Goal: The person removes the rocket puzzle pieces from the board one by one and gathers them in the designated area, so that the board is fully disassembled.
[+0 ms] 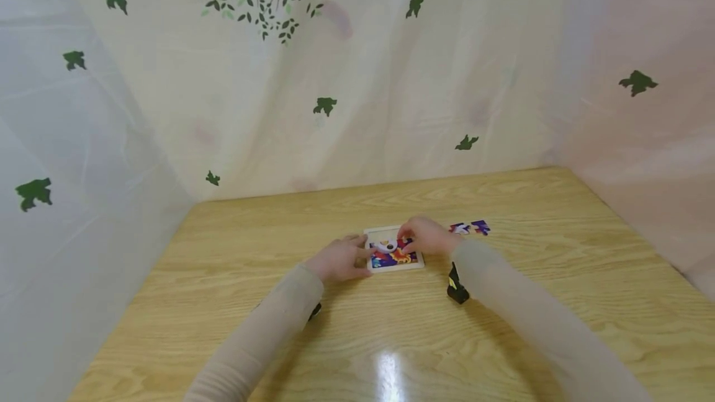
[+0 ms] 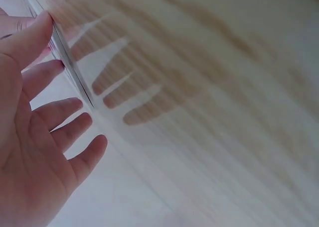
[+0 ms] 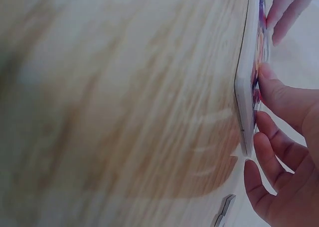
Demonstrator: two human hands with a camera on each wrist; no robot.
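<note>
A small jigsaw puzzle point(image 1: 398, 259) with a colourful picture sits in a white tray frame point(image 1: 395, 268) on the table. My left hand point(image 1: 341, 259) is at the frame's left side, fingers mostly straight, with one fingertip reaching onto the picture. In the left wrist view its thumb and index finger touch the frame's edge while the other fingers are spread. Over the puzzle's upper right, my right hand point(image 1: 427, 236) pinches a red puzzle piece point(image 1: 401, 243) between thumb and finger, low against the picture. The hand hides part of that piece.
Two loose puzzle pieces, one purple point(image 1: 480, 227) and one partly covered white-and-purple point(image 1: 460, 228), lie right of the frame. The wooden table point(image 1: 234, 265) meets a pale curtain point(image 1: 380, 154) with green leaf prints behind. Dark wrist-worn devices point(image 1: 458, 287) hang under the forearms.
</note>
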